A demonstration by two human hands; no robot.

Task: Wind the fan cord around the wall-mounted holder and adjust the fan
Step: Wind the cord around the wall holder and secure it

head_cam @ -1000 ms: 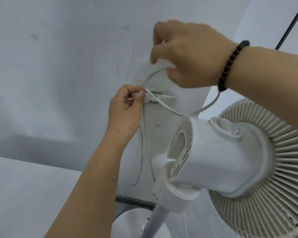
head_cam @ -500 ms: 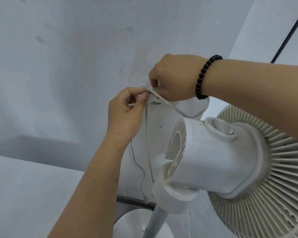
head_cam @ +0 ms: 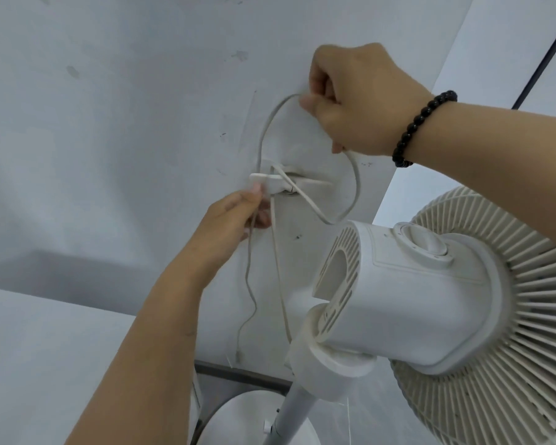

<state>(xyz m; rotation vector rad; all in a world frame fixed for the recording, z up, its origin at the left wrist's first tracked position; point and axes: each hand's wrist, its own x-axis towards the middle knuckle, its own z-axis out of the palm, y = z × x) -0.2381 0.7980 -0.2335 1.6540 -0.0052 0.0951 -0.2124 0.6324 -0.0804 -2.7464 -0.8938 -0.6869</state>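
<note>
A small white wall-mounted holder (head_cam: 272, 182) sticks out from the wall at centre. The thin white fan cord (head_cam: 264, 136) crosses over it and arcs up in a loop. My right hand (head_cam: 357, 97), with a black bead bracelet at the wrist, pinches the top of that loop above the holder. From there the cord curves down behind the hand and back toward the holder. My left hand (head_cam: 235, 220) sits just below the holder, gripping the cord strands that hang down the wall. The white standing fan (head_cam: 408, 297) fills the lower right, its motor housing facing me.
The fan's ribbed grille (head_cam: 527, 316) reaches the right edge. Its pole (head_cam: 294, 415) and round base (head_cam: 238, 422) stand at the bottom centre. The grey wall (head_cam: 109, 123) carries scuff marks. A dark vertical strip (head_cam: 540, 62) runs along the upper right.
My right hand has risen from the holder, pulling the cord up into a wide loop. My left hand has slipped from the holder's side to just beneath it.
</note>
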